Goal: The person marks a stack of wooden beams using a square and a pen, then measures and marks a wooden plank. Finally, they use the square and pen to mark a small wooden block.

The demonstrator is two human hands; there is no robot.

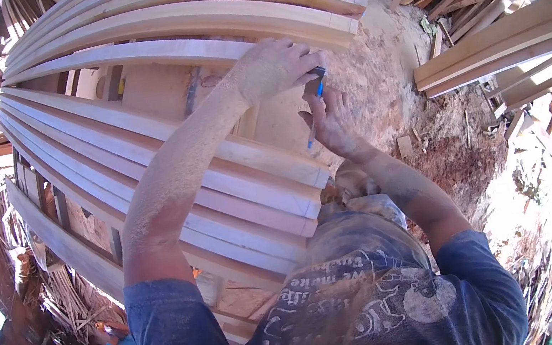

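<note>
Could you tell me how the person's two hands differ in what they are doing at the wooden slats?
The left hand is closed in a fist over a small dark tool against a wooden slat; the right hand is looser, pinching a thin blue pencil. The left hand sits higher, the right hand just below. Both are dusted with sawdust.

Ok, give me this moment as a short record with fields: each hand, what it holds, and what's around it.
left hand: closed on a small dark tool, pressed near the end of a wooden slat
right hand: holds a blue pen, tip pointing down
hands: close together, nearly touching
arms: dusted with sawdust
slats: long pale boards in rows, ends toward the hands
ground: sawdust pile beyond the hands
right side: stacked planks
</note>
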